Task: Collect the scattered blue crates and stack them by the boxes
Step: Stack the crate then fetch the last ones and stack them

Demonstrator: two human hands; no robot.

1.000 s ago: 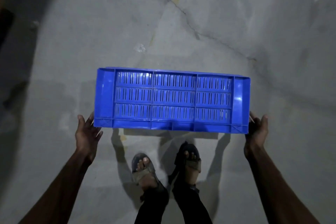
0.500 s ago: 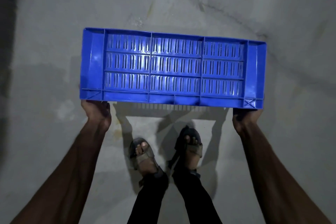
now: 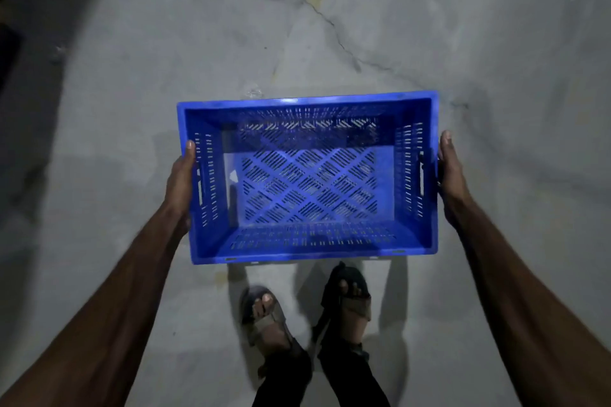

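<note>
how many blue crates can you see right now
1: the blue crate, open side up, held over the concrete floor between the left hand and right hand. Others may lie out of frame.

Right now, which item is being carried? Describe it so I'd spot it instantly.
Above the cracked concrete floor, between the left hand and right hand, sits the blue crate. It is open side up, with slotted walls and a diamond-lattice base.

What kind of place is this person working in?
Probably a dim storeroom or warehouse: a bare, cracked concrete floor, and a slotted blue crate carried between left hand and right hand.
</note>
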